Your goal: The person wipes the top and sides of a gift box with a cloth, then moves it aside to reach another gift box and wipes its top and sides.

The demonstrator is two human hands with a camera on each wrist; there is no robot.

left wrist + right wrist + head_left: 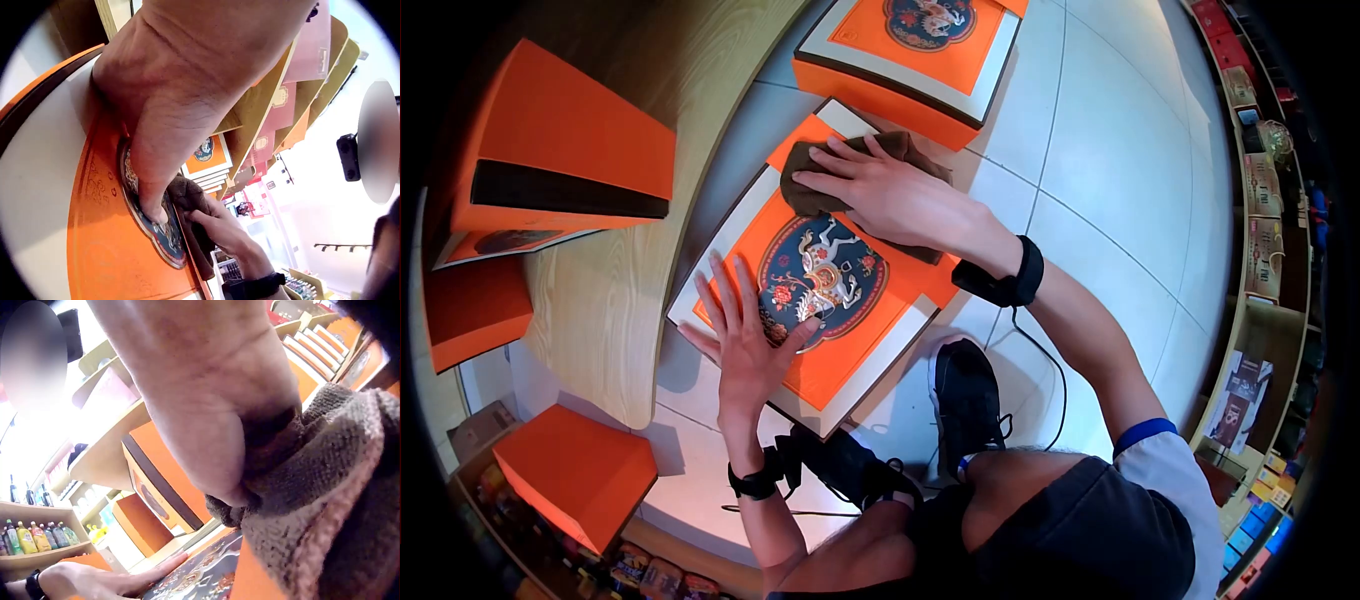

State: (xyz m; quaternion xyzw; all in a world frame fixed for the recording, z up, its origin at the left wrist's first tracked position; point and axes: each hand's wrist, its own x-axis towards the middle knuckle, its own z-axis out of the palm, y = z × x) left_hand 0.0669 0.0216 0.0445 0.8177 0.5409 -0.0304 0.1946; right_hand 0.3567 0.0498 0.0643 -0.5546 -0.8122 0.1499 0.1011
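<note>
An orange gift box (840, 375) with white borders and a dark medallion (825, 275) of a pale embossed horse lies in front of the person. My right hand (900, 195) presses a brown cloth (325, 469) onto the far part of the lid. In the head view its fingers lie spread and fairly straight over the cloth. The right wrist view shows the thumb against the bunched folds. My left hand (745, 340) rests on the near left of the lid, fingers spread, thumb over the medallion's edge. Nothing is held in it.
A similar box (890, 100) stands just beyond. At left, more orange boxes (580, 140) sit on and around a wooden table (590, 320). Shelves of goods (1260, 240) line the right side. The person's dark shoes (967, 395) are close to the box on the tiled floor.
</note>
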